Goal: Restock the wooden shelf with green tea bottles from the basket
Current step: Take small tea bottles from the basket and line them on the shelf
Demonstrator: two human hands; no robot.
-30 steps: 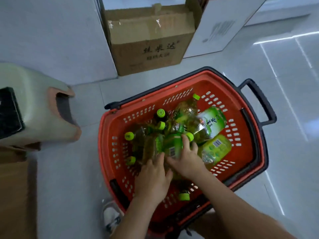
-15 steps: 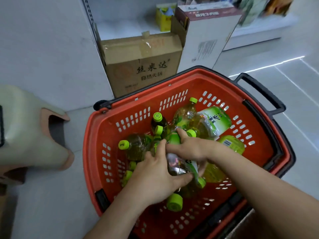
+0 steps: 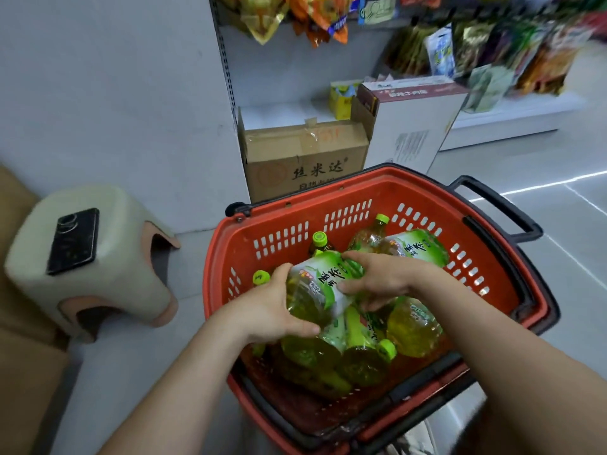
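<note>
My left grip (image 3: 272, 310) curls round the base end of one green tea bottle (image 3: 323, 284). My right grip (image 3: 377, 280) clasps its label end, so both are full with the same bottle. Half a second ago both grips were down among the pile. Now this bottle rides tilted above the others, though I cannot tell if it is quite clear of them. I judge the pick made and the carry next. The wooden shelf is not in view.

Left of the grips a pale stool (image 3: 98, 257) with a phone (image 3: 74, 239) on it stands near the basket (image 3: 289, 221), bare floor between them. Beyond the grips, a cardboard box (image 3: 305, 159) and a white carton (image 3: 410, 126) stand just behind the basket's far wall. Right of the grips lie the remaining bottles (image 3: 414, 326), and the black handle (image 3: 502, 205) juts out. Straight up looks to me the freest way out.
</note>
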